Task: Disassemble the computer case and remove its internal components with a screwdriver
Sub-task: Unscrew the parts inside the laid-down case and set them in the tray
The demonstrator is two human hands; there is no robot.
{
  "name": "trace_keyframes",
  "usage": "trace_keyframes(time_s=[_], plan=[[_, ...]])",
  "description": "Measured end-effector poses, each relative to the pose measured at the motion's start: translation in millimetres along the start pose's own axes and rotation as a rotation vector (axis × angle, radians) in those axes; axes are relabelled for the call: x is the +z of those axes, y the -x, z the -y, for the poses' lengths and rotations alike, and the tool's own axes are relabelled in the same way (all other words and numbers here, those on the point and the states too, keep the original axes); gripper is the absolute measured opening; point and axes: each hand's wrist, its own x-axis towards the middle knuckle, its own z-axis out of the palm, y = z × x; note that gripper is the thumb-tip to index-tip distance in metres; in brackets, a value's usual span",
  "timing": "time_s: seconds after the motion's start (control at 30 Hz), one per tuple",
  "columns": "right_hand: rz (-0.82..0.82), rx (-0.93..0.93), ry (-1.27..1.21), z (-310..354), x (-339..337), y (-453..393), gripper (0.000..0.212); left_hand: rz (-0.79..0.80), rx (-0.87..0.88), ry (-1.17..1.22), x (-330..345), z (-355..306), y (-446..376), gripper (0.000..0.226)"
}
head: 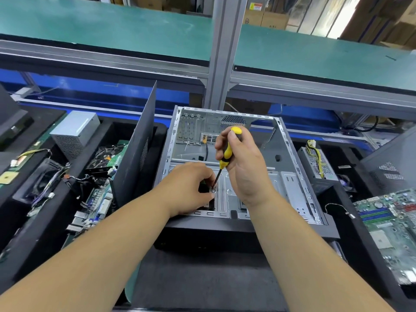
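The computer case (286, 176) lies open on its side in the middle of the dark surface (202, 278), its bare metal interior facing up and its black front panel toward the person. The right hand (245, 167) is wrapped around the yellow-and-black handle of a screwdriver (226, 154), which stands tilted with its tip down on a screw (212, 189) in the metal floor of the case, near the front edge. The left hand (189, 188) rests inside the case just beside that tip, its fingers curled in close to the screw; whether they pinch it or the small dark part beneath them cannot be told.

A dark side panel (135, 149) stands upright just left of the case. Beyond it on the left lie a grey power supply (74, 131), circuit boards (99, 199) and loose wiring. To the right sit another power supply (317, 167) with a yellow-and-black cable bundle and a green motherboard (391, 226). A green conveyor belt (112, 30) runs across the back behind an aluminium post (225, 52).
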Motion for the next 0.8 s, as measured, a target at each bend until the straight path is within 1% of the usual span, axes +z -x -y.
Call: trace_keyframes(time_s=[0.07,0.3,0.57,0.7,0.8], plan=[[0.020,-0.007,0.016,0.3,0.1,0.1,0.014,-0.002,-0.001,-0.016,0.2,0.2,0.1,0.012],[0.120,-0.043,-0.006,0.4,2.7,-1.3,0.027,0.007,-0.014,-0.006,0.4,0.0,-0.7,0.010],[0.088,-0.047,-0.002,-2.6,1.5,-4.5,0.028,0.015,-0.020,0.009,0.7,0.0,-1.4,0.010],[0.136,-0.041,0.003,0.2,0.0,-6.7,0.026,0.012,-0.014,0.014,-0.6,-1.4,-1.8,0.011],[0.169,0.011,-0.057,3.4,0.1,-7.1,0.028,0.014,-0.017,0.020,-1.7,-2.9,-1.4,0.020]])
